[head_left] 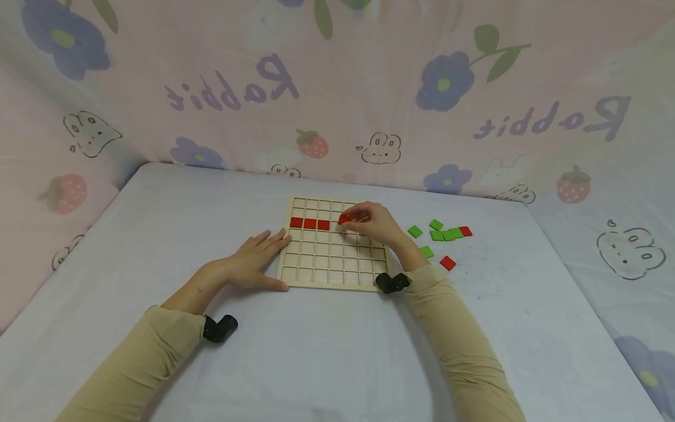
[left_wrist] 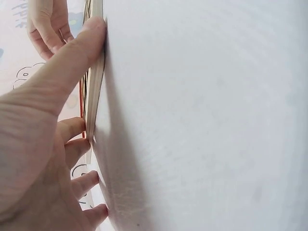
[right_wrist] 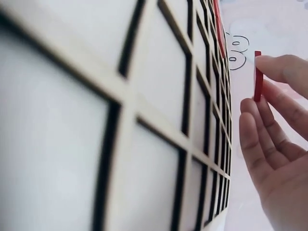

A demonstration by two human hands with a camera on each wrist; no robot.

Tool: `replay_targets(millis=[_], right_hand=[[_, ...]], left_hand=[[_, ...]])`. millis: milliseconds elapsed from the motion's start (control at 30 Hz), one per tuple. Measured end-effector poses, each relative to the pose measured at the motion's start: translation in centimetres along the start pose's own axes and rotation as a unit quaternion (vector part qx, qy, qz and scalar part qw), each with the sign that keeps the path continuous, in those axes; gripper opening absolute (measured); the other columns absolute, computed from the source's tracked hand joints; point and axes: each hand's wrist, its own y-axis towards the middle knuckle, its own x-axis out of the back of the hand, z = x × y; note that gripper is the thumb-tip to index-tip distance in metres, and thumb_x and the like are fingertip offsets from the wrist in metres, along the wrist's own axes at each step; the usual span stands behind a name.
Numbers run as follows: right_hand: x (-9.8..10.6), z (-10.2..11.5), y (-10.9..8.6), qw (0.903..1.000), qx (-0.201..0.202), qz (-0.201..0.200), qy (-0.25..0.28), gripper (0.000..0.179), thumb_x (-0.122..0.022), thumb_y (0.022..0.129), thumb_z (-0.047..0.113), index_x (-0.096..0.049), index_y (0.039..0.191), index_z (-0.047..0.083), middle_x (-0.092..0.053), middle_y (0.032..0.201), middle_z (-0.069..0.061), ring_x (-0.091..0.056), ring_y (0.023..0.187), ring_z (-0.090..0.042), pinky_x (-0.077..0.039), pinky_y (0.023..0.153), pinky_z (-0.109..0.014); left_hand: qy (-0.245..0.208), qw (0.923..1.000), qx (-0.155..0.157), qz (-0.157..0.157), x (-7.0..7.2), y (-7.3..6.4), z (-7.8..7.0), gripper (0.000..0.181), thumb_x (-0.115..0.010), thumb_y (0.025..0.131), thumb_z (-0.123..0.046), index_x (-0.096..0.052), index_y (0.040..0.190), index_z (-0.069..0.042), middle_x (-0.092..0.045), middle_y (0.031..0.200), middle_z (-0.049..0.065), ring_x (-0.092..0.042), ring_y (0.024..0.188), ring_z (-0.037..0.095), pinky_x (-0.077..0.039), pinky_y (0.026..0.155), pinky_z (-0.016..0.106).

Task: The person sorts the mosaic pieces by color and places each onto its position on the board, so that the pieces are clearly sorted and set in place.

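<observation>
Right hand (head_left: 371, 224), pinching a red tile (head_left: 344, 218) above the board (head_left: 321, 262); left hand (head_left: 250, 261), fingers spread, against the board's left edge. Tile probably light, stiff, smooth: best held by opposite edges. Rightward, loose tiles (head_left: 436, 235) on the tabletop (head_left: 327, 351).

So there's a pinkish cloth (head_left: 348, 76) up behind a white bench (head_left: 327, 363) and along both sides of it. It says "Rabbit" twice in purple lettering (head_left: 232, 85), once left of centre and once over on the right, and both read backwards lol. Bluish purple flowers (head_left: 445, 82) with yellowish centres are dotted around, some with green leaves (head_left: 503, 61). I count three strawberries (head_left: 312, 144): one left, one near the middle, one right. Line-drawn bunnies (head_left: 381, 147) too, a few with a tiny heart (head_left: 612, 223) beside them. Some prints get cut off by the bench's far edge
</observation>
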Motion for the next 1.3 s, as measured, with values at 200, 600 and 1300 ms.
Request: replay_targets(millis=[200,600,1300], right_hand=[[-0.4,-0.2,0.5,0.9998,-0.006,0.002,-0.017,0.032,-0.073,0.085,0.022,-0.069,0.114,0.009,-0.066,0.111,-0.008,-0.060,0.099,-0.021,-0.050,0.085,-0.034],[-0.8,-0.1,1.1,0.9984,-0.018,0.025,-0.049,0.030,-0.073,0.085,0.021,-0.070,0.112,0.007,-0.068,0.107,-0.008,-0.061,0.093,-0.021,-0.050,0.082,-0.032],[-0.9,-0.1,1.2,0.9983,-0.017,0.037,-0.042,0.029,-0.071,0.086,0.014,-0.069,0.113,0.004,-0.068,0.112,-0.012,-0.064,0.098,-0.024,-0.052,0.087,-0.036]], left_hand=[[0.002,1.0000,0.006,-0.001,-0.1,0.2,0.1,0.102,-0.072,0.081,-0.047,-0.016,0.153,-0.004,-0.007,0.161,0.017,0.001,0.146,0.045,-0.001,0.115,0.063],[0.003,1.0000,0.007,0.001,-0.1,0.4,0.2,0.103,-0.072,0.080,-0.050,-0.016,0.153,-0.004,-0.007,0.161,0.016,0.000,0.146,0.045,-0.002,0.115,0.063],[-0.001,1.0000,0.005,0.002,0.0,0.2,0.1,0.102,-0.072,0.081,-0.049,-0.016,0.153,-0.003,-0.007,0.161,0.018,0.000,0.145,0.046,-0.002,0.114,0.064]])
